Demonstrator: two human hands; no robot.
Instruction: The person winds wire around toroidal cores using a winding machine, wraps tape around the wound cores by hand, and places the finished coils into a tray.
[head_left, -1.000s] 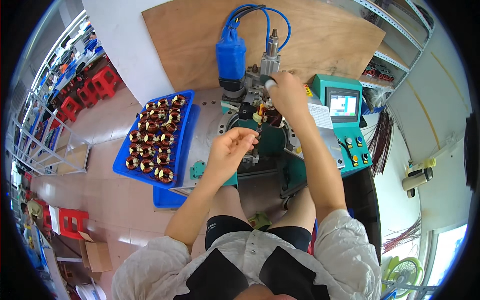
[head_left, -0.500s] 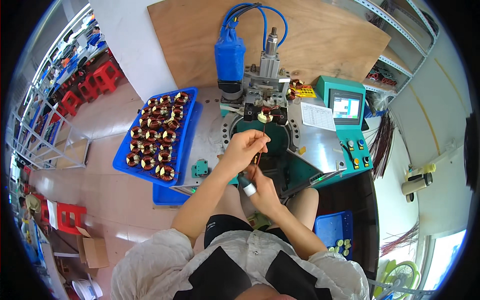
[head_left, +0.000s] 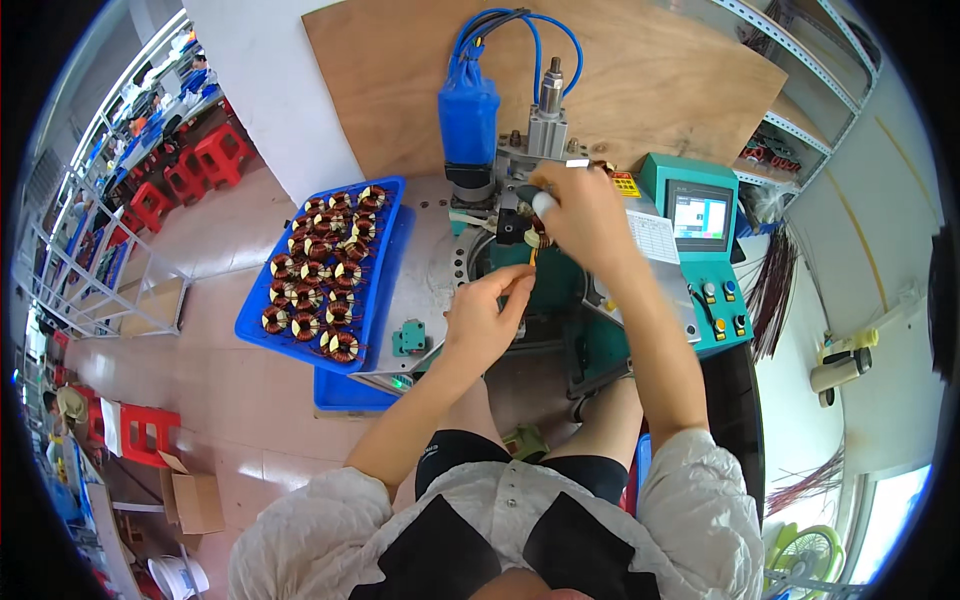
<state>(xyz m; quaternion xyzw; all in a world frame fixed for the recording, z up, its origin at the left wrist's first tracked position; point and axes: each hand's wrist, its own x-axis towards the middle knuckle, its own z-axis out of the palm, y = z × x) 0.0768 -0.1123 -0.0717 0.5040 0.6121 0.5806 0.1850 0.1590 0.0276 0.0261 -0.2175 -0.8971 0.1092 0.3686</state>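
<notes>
My right hand (head_left: 582, 215) is raised over the machine's clamp, its fingers closed round a hand tool (head_left: 543, 204) with a dark handle and white band. The tool's far end is hidden. Just below, a toroidal coil (head_left: 537, 238) with copper winding and a pale insert sits at the clamp, partly covered by my right hand. The thumb and fingers of my left hand (head_left: 490, 315) pinch the lower end of a slim yellow-orange piece (head_left: 533, 257) under the coil. I cannot tell whether that piece belongs to the tool.
A blue tray (head_left: 352, 362) of several wound coils stands left of the machine. At the right are a green control box with a screen (head_left: 700, 216) and buttons. A blue-wrapped motor (head_left: 468, 120) and metal cylinder (head_left: 547, 130) rise behind the clamp. A small green block (head_left: 409, 337) lies front left.
My right hand has lifted the tool from above my lap up to the clamp. My left hand has shifted slightly down; the yellow-orange piece now shows above its fingertips.
</notes>
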